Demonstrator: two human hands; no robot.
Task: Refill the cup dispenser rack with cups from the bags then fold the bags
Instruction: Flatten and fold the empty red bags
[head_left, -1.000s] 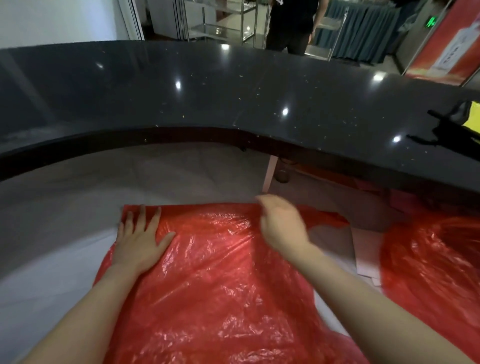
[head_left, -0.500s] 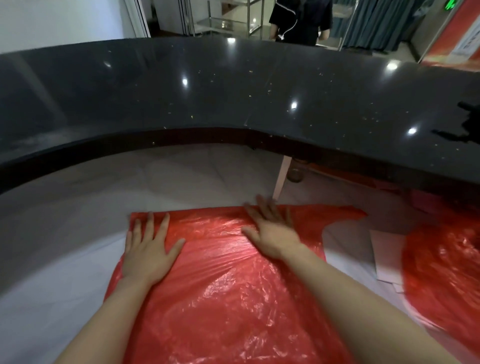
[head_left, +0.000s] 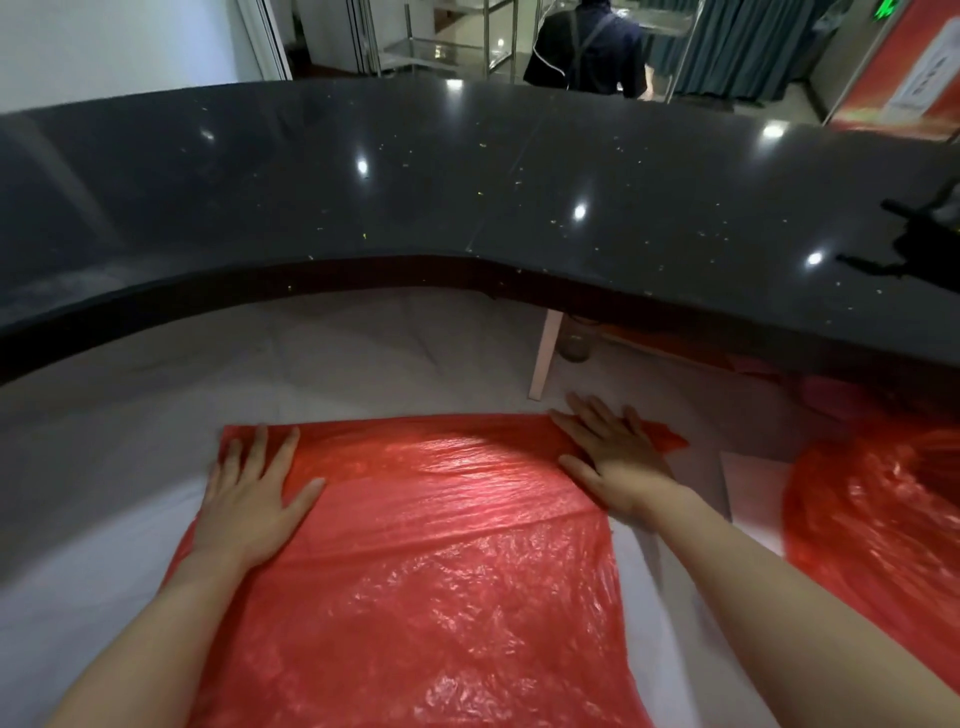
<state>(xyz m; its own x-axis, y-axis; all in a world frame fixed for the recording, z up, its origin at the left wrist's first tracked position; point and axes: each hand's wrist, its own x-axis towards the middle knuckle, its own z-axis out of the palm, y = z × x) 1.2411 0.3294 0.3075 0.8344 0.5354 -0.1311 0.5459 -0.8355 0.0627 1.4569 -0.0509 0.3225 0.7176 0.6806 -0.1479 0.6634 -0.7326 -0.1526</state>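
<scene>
In the head view, a red plastic bag (head_left: 431, 561) is seen spread flat on a white-covered work surface (head_left: 93, 597), directly beneath and between the two hands. The left hand (head_left: 249, 499) is laid palm down on the bag's far left corner, fingers straight and slightly spread, thumb angled out toward the bag's middle; nothing is gripped. The right hand (head_left: 613, 457) is pressed flat on the bag's far right corner, fingers extended, their tips reaching just past the bag's far edge onto the white surface. A small flap of the bag is seen sticking out to the right of the right hand. The stretch of bag between the two hands is pulled smooth, while the part nearer than the wrists is more wrinkled.

To the right of the right forearm, well apart from the flat bag, a second red bag (head_left: 878, 525) is seen bunched up, with flat pale sheets (head_left: 753, 488) lying between it and the right hand. Beyond both hands, a dark polished counter (head_left: 467, 197) is curved across the view, overhanging the white surface. Behind the counter, a person in dark clothing (head_left: 587, 52) is seen from the back.
</scene>
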